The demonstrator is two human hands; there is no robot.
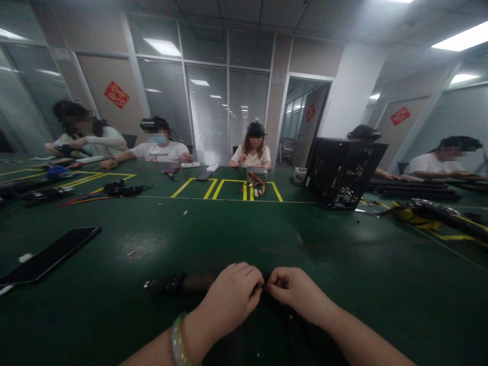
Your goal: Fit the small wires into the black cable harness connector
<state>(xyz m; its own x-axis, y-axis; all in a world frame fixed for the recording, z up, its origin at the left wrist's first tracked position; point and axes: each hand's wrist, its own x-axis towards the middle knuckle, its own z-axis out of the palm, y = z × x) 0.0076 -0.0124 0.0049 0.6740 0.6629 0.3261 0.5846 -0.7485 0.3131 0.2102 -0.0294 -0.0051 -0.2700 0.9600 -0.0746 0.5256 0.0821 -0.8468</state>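
A dark cylindrical tool [190, 283] with ringed black sections and a bright metal tip at its left end lies crosswise in front of me. My left hand [234, 290] is wrapped over its right part, thumb and forefinger closed at that end. A tiny shiny spot shows by those fingertips. Just to the right, my right hand [293, 290] is closed in a pinch, its fingertips almost meeting the left ones. Whatever it pinches is too small and dark to make out. A pale bangle [178, 338] circles my left wrist.
On the green tabletop [229, 229], a black flat-screen device [53, 254] lies at left. Bundled cables [114, 190] sit farther back. A black computer case [341, 173] stands at right, near a dark cable-like bundle [438, 213]. Several people sit around; a wired metal box [256, 175] is opposite.
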